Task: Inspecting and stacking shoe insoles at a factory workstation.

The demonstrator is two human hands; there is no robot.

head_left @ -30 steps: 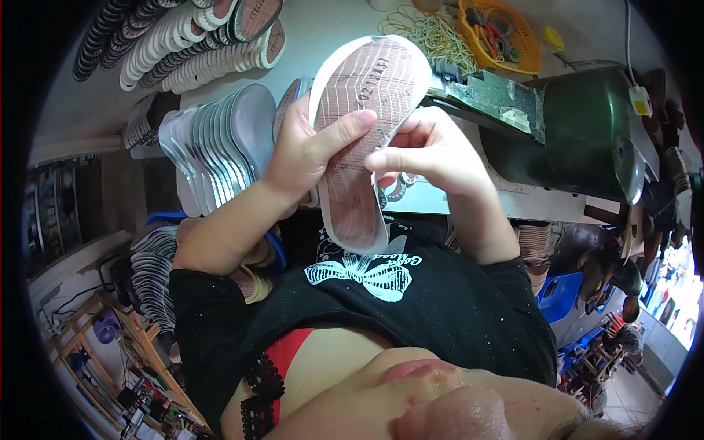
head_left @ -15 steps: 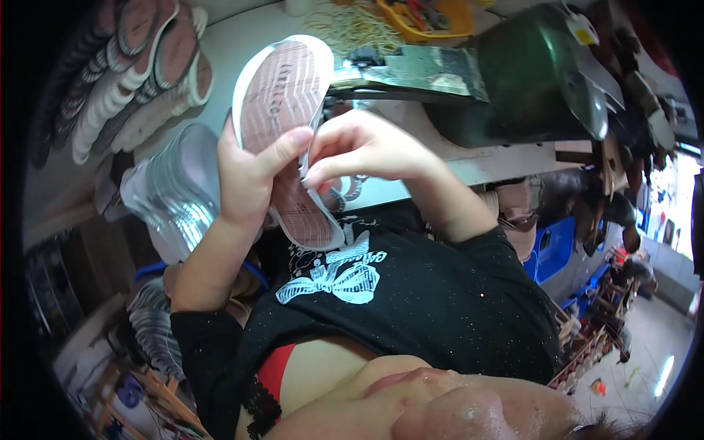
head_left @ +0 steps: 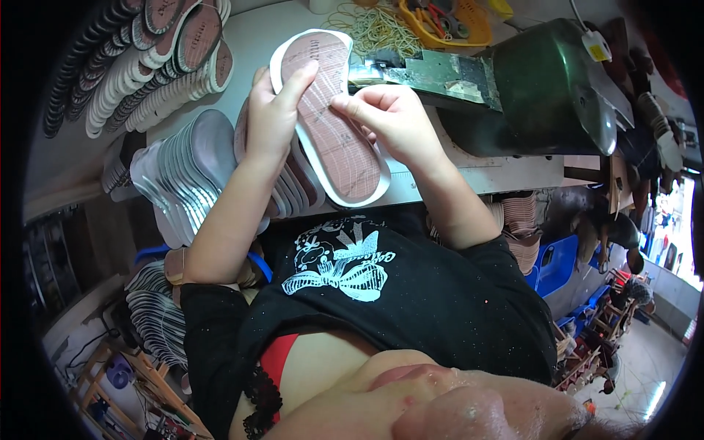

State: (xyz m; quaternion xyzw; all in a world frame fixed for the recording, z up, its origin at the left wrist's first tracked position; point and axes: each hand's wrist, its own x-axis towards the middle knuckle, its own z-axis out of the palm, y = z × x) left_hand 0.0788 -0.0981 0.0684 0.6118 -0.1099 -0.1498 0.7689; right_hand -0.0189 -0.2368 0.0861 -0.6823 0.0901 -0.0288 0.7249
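So both hands are on one flat shoe insole with a reddish-brown gridded face and a white foam rim (head_left: pixel 331 121), held up over the pale grey workbench top (head_left: pixel 253 44) with its toe end pointing away from the person. The left hand (head_left: pixel 273 117) is wrapped around the insole's left edge, thumb lying across the top near the toe and the other fingers tucked behind it. The right hand (head_left: pixel 392 121) is pinching the right edge about halfway along, fingertips pressed onto the brown face, so that one's closed on it too. Right under the insole there's a fanned stack of similar brown-and-white insoles (head_left: pixel 293 187) sitting at the bench edge, and just left of that a bigger leaning stack of thin grey soles (head_left: pixel 183 172). Further back on the left, long curved rows of white-edged brown soles (head_left: pixel 147 66) are lined up on edge. To the right sits a bulky dark green metal machine (head_left: pixel 550 92), with a heap of tan rubber bands (head_left: pixel 374 29) and an orange plastic tray of tools (head_left: pixel 447 18) behind it.
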